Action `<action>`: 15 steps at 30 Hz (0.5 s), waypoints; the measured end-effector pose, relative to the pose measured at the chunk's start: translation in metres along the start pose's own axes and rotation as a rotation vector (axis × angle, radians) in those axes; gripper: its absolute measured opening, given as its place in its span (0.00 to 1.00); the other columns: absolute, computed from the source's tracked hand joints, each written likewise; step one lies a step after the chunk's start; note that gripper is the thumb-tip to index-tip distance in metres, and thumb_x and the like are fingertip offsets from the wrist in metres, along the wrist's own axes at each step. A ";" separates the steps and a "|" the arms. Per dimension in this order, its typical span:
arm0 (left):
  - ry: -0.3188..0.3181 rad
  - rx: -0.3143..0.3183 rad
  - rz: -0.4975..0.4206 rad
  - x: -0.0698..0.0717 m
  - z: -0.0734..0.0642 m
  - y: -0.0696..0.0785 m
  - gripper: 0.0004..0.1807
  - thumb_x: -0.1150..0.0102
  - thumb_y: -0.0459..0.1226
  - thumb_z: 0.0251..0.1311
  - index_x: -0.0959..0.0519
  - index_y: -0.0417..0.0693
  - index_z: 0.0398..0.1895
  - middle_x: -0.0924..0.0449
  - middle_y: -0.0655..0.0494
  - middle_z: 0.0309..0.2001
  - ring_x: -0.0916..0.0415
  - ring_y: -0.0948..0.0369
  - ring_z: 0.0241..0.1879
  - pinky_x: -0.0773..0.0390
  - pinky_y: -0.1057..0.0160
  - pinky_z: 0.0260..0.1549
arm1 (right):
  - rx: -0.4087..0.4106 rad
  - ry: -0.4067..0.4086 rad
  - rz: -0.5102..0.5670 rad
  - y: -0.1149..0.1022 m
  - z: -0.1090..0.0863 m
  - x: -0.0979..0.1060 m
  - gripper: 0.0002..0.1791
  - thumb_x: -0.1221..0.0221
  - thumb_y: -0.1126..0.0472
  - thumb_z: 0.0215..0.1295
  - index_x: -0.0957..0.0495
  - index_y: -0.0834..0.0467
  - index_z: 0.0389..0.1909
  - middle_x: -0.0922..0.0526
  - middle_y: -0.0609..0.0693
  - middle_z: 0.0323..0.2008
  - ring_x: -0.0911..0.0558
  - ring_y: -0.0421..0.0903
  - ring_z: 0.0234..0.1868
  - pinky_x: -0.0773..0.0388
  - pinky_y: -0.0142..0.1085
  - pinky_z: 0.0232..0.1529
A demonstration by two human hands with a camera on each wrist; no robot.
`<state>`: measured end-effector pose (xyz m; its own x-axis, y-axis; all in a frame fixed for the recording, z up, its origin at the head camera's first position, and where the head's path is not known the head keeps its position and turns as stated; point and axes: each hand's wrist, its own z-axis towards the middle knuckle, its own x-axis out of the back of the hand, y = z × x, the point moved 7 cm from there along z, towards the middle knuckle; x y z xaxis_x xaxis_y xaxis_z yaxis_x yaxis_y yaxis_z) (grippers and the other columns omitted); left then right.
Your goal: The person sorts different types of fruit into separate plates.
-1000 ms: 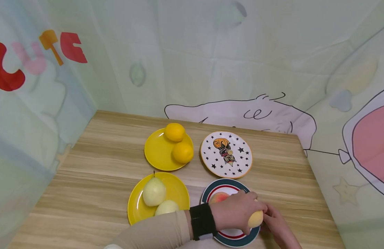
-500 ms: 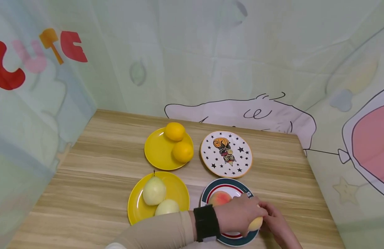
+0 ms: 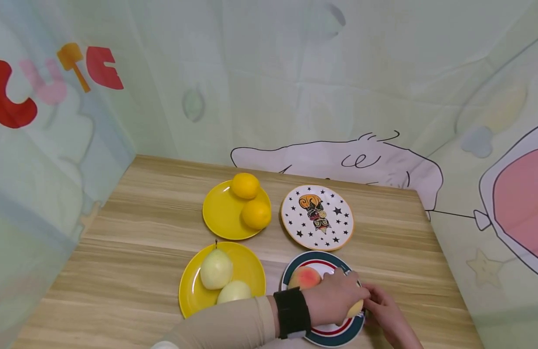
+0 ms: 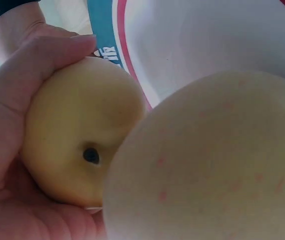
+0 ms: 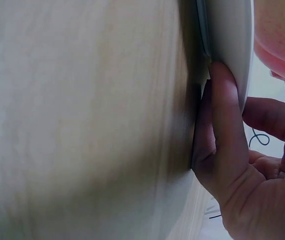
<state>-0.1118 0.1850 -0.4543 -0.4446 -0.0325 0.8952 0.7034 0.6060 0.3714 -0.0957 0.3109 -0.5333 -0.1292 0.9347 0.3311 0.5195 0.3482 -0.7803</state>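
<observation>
Down at the right edge of the teal-rimmed plate (image 3: 334,340), the left hand (image 3: 336,296) has its fingers curled round a yellow peach (image 3: 355,309). Right hand (image 3: 388,315) pinches the plate, thumb up top, and a reddish peach (image 3: 304,277) sits by its far-left edge.

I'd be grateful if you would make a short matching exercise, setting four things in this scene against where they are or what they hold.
Things:
1. Lemons
2. Left hand
3. Pears
4. Right hand

Places and states:
A. On the near yellow plate
B. Grips the rim of the blue-edged plate
C. On the far yellow plate
D. Holds a peach

Pairs: 1-C, 2-D, 3-A, 4-B
</observation>
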 end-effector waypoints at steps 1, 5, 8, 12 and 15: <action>-0.001 0.003 0.002 -0.001 0.000 0.000 0.28 0.31 0.41 0.50 0.29 0.76 0.53 0.31 0.67 0.48 0.32 0.63 0.46 0.23 0.60 0.42 | -0.007 0.004 0.000 0.000 0.000 0.000 0.21 0.57 0.72 0.69 0.39 0.73 0.61 0.22 0.62 0.49 0.21 0.47 0.42 0.19 0.45 0.40; -0.018 0.025 0.012 -0.007 0.000 -0.004 0.29 0.36 0.42 0.55 0.31 0.76 0.60 0.31 0.66 0.54 0.32 0.62 0.51 0.23 0.58 0.45 | 0.001 0.008 0.005 0.000 0.000 -0.001 0.21 0.56 0.72 0.69 0.39 0.74 0.61 0.21 0.59 0.45 0.21 0.47 0.41 0.18 0.44 0.38; -0.032 0.043 -0.015 -0.013 0.000 -0.008 0.31 0.37 0.41 0.57 0.33 0.77 0.63 0.33 0.64 0.58 0.33 0.61 0.54 0.24 0.57 0.47 | -0.012 0.021 0.011 0.001 0.000 -0.001 0.21 0.56 0.72 0.68 0.39 0.73 0.61 0.21 0.56 0.43 0.22 0.46 0.40 0.18 0.43 0.37; -0.026 0.035 -0.040 -0.017 0.002 -0.009 0.30 0.37 0.40 0.56 0.32 0.77 0.61 0.33 0.64 0.58 0.34 0.61 0.53 0.24 0.57 0.46 | -0.031 0.024 0.012 0.001 0.001 0.001 0.21 0.55 0.71 0.69 0.40 0.73 0.61 0.21 0.57 0.43 0.22 0.47 0.40 0.18 0.43 0.37; -0.022 0.035 -0.031 -0.018 0.003 -0.009 0.29 0.38 0.41 0.58 0.32 0.77 0.61 0.33 0.64 0.58 0.33 0.61 0.53 0.24 0.57 0.46 | -0.036 0.026 0.015 0.001 0.001 0.001 0.21 0.55 0.71 0.68 0.40 0.73 0.61 0.21 0.57 0.43 0.22 0.47 0.40 0.18 0.43 0.37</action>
<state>-0.1121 0.1821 -0.4745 -0.4787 -0.0342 0.8773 0.6693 0.6325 0.3899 -0.0957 0.3128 -0.5343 -0.0991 0.9374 0.3339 0.5514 0.3311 -0.7657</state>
